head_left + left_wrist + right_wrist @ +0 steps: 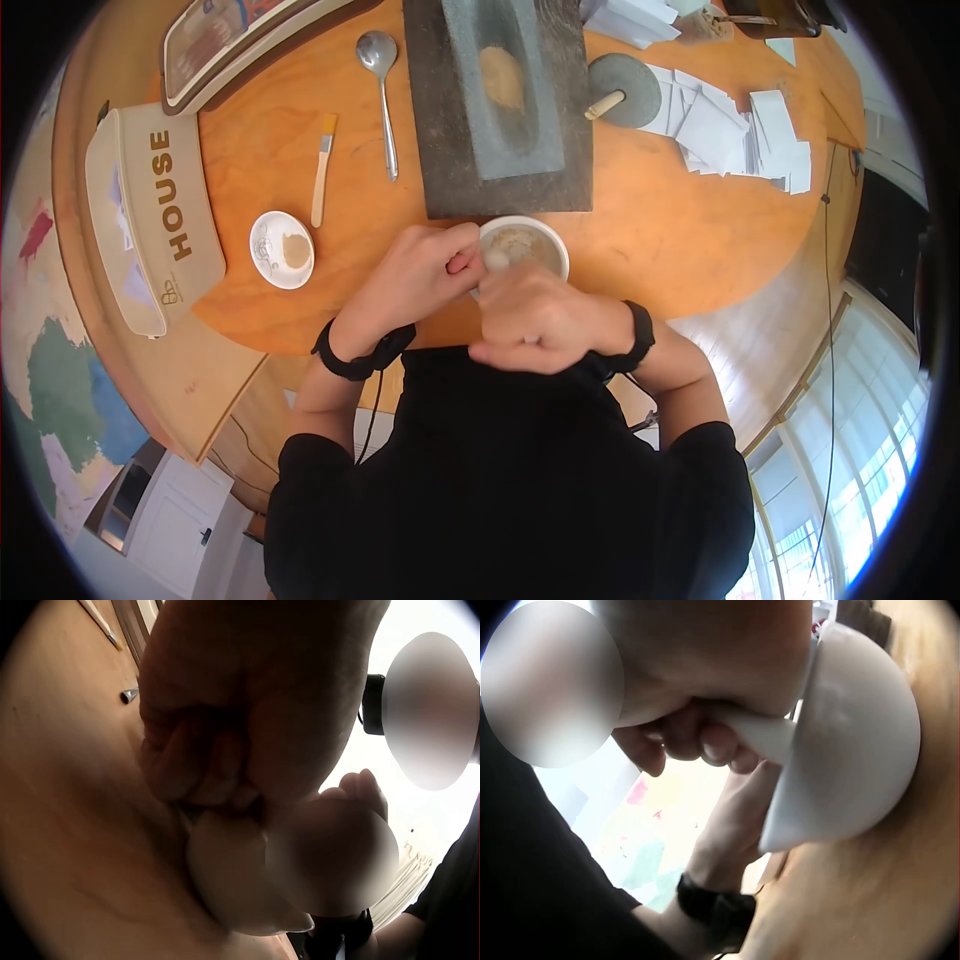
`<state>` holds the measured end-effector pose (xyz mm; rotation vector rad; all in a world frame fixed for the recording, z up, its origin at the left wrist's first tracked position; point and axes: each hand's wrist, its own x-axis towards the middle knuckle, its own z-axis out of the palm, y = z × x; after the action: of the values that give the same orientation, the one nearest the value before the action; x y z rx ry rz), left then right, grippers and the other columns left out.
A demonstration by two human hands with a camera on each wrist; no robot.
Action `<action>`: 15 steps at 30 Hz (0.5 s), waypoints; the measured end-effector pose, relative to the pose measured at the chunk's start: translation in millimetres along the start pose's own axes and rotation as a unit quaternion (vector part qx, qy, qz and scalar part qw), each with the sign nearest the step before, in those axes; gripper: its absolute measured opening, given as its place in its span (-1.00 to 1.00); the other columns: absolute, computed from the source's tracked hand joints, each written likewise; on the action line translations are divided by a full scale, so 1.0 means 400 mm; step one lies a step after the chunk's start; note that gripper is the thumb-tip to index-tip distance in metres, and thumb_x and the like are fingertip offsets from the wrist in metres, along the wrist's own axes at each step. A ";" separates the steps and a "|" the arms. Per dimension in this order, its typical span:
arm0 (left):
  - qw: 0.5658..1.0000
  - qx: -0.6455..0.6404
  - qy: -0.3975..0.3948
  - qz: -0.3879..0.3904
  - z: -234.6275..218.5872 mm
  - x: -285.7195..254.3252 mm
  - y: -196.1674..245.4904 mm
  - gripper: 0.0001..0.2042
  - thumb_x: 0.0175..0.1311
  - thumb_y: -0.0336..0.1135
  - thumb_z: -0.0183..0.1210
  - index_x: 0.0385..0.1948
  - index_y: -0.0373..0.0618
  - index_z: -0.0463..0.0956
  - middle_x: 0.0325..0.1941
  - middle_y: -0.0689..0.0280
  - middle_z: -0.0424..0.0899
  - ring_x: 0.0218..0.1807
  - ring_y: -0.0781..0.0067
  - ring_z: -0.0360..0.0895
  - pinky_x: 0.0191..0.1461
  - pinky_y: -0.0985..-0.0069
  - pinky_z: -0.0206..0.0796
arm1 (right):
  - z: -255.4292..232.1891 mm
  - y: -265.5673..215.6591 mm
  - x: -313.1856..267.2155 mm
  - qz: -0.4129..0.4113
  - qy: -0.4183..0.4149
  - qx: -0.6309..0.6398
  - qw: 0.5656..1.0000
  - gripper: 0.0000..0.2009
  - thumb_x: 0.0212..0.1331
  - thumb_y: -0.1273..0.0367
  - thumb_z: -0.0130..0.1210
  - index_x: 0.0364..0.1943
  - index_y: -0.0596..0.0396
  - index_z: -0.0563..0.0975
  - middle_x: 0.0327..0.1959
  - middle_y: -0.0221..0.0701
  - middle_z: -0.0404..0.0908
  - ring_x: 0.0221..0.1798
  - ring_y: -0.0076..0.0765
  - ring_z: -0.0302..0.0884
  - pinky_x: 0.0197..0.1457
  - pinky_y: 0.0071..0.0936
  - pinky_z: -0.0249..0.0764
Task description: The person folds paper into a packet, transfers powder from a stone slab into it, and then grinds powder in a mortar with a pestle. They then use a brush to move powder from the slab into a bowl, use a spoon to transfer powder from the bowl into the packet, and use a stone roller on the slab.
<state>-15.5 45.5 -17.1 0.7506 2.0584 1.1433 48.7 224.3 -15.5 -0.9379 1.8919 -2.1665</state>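
Note:
A white mortar (558,246) with pale brown powder inside stands at the table's near edge. My right hand (538,318) grips a white pestle (761,736), fingers curled round its handle, its lower end down inside the mortar. On the mortar's left side, my left hand (425,272) holds the rim with bent fingers; in the left wrist view those fingers (191,769) come right down onto the white wall. The right wrist view shows the mortar's smooth outside, its base on the wood. My right hand hides part of the bowl in the head view.
Just beyond stands a dark board (440,150) bearing a grey stone trough (520,140) with tan powder. To the left are a small dish (268,262) of powder, a brush (323,170) and a metal spoon (385,100). A round stone (635,85) with a handle and white papers (715,125) lie right.

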 end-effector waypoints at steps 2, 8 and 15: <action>1.000 -0.012 0.009 0.010 -0.005 -0.003 0.009 -0.75 0.03 -0.54 0.19 -0.58 -0.19 0.21 -0.64 0.16 0.45 -0.56 0.01 0.42 -0.50 0.35 0.27 | -0.043 -0.027 -0.019 0.053 -0.094 0.001 0.994 -0.61 0.15 0.45 0.18 -0.78 0.08 0.29 -0.81 -0.29 0.22 -0.69 -0.05 0.28 -0.57 -0.18 0.11; 0.998 -0.054 0.015 -0.007 0.002 0.000 0.002 -0.74 0.06 -0.52 0.21 -0.59 -0.20 0.22 -0.71 0.21 0.25 -0.65 0.19 0.20 -0.55 0.39 0.16 | -0.029 -0.003 0.007 0.023 -0.016 -0.034 0.999 -0.60 0.14 0.48 0.18 -0.79 0.11 0.28 -0.81 -0.31 0.22 -0.71 -0.10 0.25 -0.58 -0.19 0.10; 0.997 -0.071 0.013 -0.008 0.002 0.002 0.001 -0.72 0.07 -0.52 0.22 -0.60 -0.22 0.21 -0.70 0.17 0.24 -0.64 0.15 0.19 -0.55 0.39 0.16 | -0.025 -0.018 0.009 0.057 0.040 -0.080 0.994 -0.58 0.16 0.45 0.19 -0.80 0.08 0.27 -0.81 -0.31 0.23 -0.69 -0.11 0.27 -0.57 -0.20 0.12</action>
<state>-15.2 46.6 -17.4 0.6516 1.9774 1.2815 42.9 232.8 -7.9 -0.7570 2.1263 -2.0420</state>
